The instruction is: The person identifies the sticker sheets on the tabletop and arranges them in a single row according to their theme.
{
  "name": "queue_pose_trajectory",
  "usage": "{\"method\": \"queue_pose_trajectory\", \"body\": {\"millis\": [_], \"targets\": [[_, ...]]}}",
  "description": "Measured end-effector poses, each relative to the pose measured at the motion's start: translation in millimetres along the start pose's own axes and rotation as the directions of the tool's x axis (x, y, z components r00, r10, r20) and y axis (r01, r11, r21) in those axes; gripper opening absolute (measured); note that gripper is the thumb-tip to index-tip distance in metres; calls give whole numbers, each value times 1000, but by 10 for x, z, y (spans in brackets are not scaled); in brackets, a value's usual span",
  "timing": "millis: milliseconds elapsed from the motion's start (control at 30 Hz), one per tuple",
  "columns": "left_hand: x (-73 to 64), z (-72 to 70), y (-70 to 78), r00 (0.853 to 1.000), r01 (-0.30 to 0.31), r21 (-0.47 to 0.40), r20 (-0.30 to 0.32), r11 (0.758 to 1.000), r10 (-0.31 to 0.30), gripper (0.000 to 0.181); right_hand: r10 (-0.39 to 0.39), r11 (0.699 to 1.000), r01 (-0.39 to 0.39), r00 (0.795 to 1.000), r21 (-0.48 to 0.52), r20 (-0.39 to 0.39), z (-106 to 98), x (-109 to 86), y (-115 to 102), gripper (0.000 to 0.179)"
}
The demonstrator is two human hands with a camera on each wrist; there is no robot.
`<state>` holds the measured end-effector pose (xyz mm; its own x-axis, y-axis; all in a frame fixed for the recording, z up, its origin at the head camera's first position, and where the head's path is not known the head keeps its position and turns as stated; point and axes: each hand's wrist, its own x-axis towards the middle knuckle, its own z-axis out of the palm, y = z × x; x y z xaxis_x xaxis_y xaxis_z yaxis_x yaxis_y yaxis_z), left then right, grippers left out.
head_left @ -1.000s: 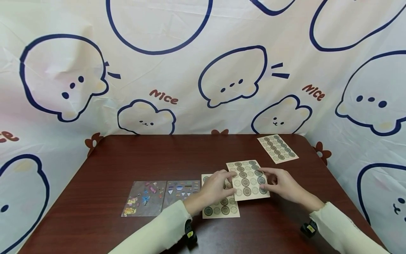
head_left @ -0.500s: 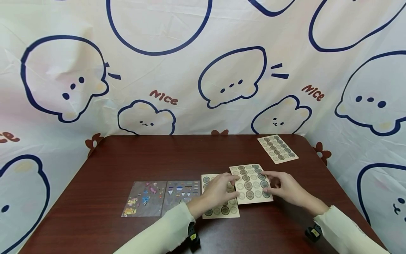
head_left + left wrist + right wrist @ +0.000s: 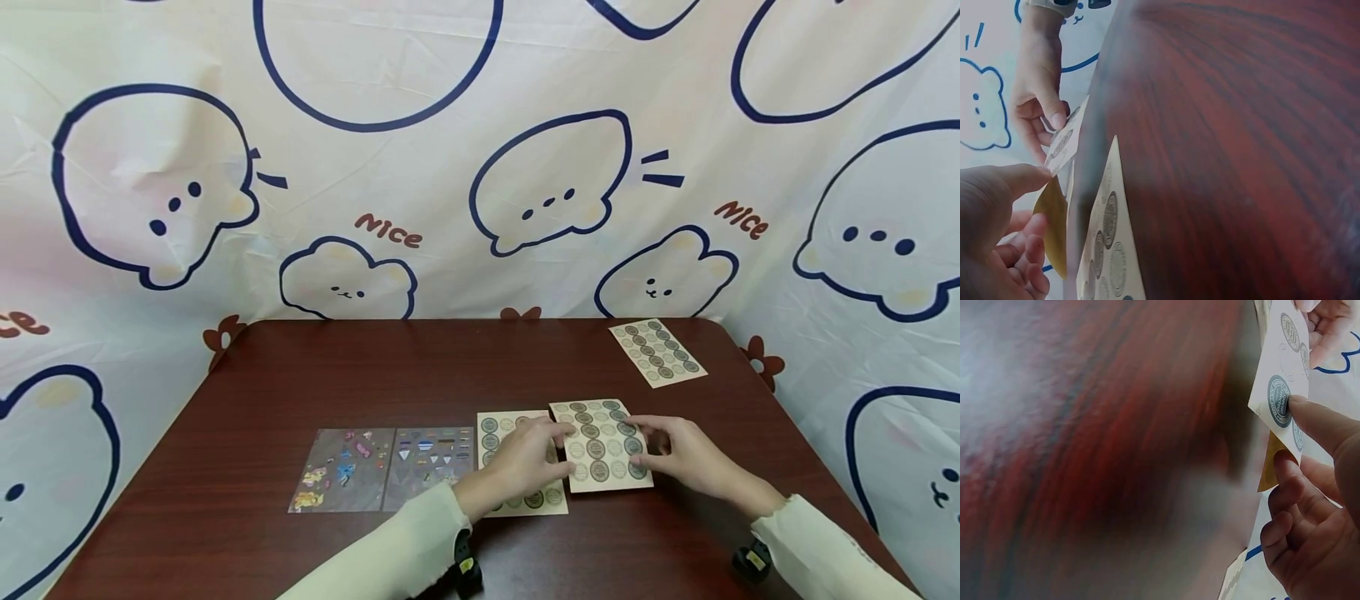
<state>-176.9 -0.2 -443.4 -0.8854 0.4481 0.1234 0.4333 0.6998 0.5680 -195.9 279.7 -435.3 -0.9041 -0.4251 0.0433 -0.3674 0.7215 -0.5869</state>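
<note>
1. Brown wooden surface (image 3: 360, 367) lies below.
2. Left hand (image 3: 525, 457) and right hand (image 3: 686, 454) pinch the raised round-sticker sheet (image 3: 606, 450) by opposite edges.
3. It has shifted right and nearer, uncovering the flat sheet (image 3: 497, 433), apparently aligning beside it.

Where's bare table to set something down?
The widest bare patch of table runs behind the clear sticker sheets, across to the paper sheet by the far right corner. Another lies nearer, between the sleeves. It's crowded in the middle: the left hand is over a lying sheet and, with the right hand, holds a raised sheet.
</note>
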Motion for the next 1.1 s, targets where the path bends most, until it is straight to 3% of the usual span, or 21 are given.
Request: {"method": "queue_pose_trajectory", "body": {"millis": [400,667,1100], "targets": [[6,69,36,999,1,39,53,999,-3,55,-7,1000,7,999,5,40,34,-54,114,61],[11,80,39,998,-11,80,64,997,6,53,-44,999,42,995,23,90,61,-85,149,63],[13,119,51,997,-42,160,66,986,31,47,-33,999,28,988,35,148,62,-91,173,69]]}}
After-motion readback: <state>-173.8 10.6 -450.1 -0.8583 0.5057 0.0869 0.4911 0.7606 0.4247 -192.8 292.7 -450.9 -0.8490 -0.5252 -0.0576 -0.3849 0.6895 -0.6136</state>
